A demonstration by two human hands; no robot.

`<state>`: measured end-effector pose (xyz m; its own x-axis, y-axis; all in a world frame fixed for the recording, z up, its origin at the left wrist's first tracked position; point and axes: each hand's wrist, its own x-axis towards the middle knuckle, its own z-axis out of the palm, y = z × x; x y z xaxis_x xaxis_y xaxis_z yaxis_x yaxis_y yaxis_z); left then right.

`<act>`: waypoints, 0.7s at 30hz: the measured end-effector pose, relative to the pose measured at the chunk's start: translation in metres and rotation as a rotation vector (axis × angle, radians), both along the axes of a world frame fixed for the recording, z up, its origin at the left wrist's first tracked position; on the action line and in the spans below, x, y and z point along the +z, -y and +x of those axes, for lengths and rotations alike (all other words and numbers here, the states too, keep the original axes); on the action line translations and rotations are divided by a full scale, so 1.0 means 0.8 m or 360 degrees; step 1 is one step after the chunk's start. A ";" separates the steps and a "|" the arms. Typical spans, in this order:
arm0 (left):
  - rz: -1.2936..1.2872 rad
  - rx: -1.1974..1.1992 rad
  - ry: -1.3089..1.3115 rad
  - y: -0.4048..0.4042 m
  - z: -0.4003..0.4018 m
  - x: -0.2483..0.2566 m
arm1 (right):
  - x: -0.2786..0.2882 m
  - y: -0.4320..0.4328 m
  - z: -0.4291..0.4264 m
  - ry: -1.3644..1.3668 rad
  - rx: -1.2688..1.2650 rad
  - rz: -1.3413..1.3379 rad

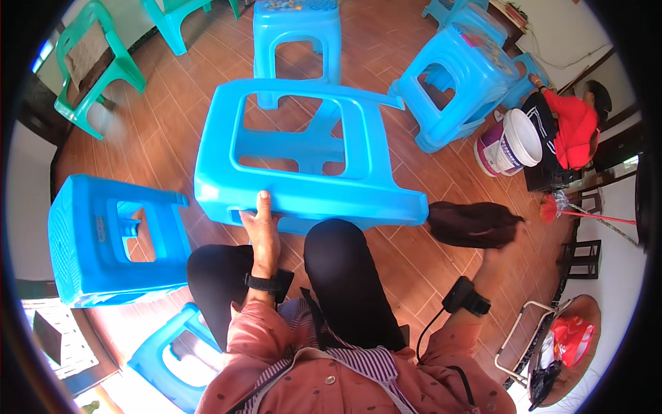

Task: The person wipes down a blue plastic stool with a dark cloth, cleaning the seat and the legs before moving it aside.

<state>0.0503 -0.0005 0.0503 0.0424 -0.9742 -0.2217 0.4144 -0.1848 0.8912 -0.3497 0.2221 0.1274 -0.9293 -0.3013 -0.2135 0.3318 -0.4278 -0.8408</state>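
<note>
A blue plastic stool [305, 189] lies tipped on its side in front of my knees, its legs pointing right. My left hand [262, 225] grips its near edge by the seat end, thumb up on the side panel and fingers out of sight below. A dark brown cloth [473, 223] hangs bunched from my right hand [499, 252], which is partly hidden behind it and slightly blurred. The cloth is close to the tip of a stool leg; whether they touch, I cannot tell.
More blue stools stand around: one at the left [155, 217], one beyond [297, 26], a stack [445, 88] at the far right. Green plastic chairs [116, 62] are far left. A white bucket [522, 137] stands near a seated person in red [574, 127]. Tiled floor [403, 269] lies below.
</note>
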 end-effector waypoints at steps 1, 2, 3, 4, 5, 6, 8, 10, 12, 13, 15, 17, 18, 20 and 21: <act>0.0011 0.0011 0.0015 0.000 0.000 0.001 | 0.023 -0.001 0.004 -0.0246 -0.0055 0.0063; -0.0033 0.0009 0.0028 0.002 -0.005 0.004 | 0.049 -0.001 0.007 -0.0378 -0.0092 0.0098; -0.0087 0.0013 0.0044 0.003 -0.007 0.008 | 0.071 0.001 0.011 -0.0500 -0.0125 0.0129; 0.0016 -0.0035 0.0192 0.004 -0.009 0.013 | 0.098 0.017 0.014 -0.0487 0.0468 -0.0107; 0.0013 -0.0048 0.0171 0.007 -0.016 0.011 | 0.116 0.036 0.017 -0.0467 0.1066 -0.0342; -0.0114 -0.0043 0.0245 0.011 -0.019 0.006 | 0.116 0.061 0.024 -0.0527 0.0885 -0.0110; -0.0230 -0.0048 0.0318 0.016 -0.027 0.003 | 0.105 0.127 0.061 -0.0947 0.0511 0.0368; -0.0322 -0.0065 0.0435 0.015 -0.035 0.011 | 0.089 0.193 0.115 -0.1354 0.0504 0.0686; -0.0317 -0.0093 0.0415 0.012 -0.045 0.020 | 0.031 0.238 0.111 -0.1673 0.0849 0.0974; -0.0312 -0.0110 0.0403 0.010 -0.052 0.022 | 0.005 0.252 0.116 -0.1724 0.1031 0.1191; -0.0340 -0.0105 0.0462 0.007 -0.050 0.014 | -0.041 0.256 0.154 -0.2401 0.0975 0.1591; -0.0370 -0.0083 0.0519 0.014 -0.046 0.009 | -0.037 0.242 0.168 -0.2172 0.1355 0.1620; -0.0350 -0.0068 0.0510 0.017 -0.036 0.003 | -0.028 0.229 0.189 -0.2165 0.1416 0.1577; -0.0283 -0.0098 0.0467 0.016 -0.030 -0.001 | -0.017 0.193 0.209 -0.2089 0.1539 0.1600; -0.0288 -0.0096 0.0468 0.015 -0.029 -0.001 | -0.009 0.178 0.215 -0.2027 0.1621 0.1623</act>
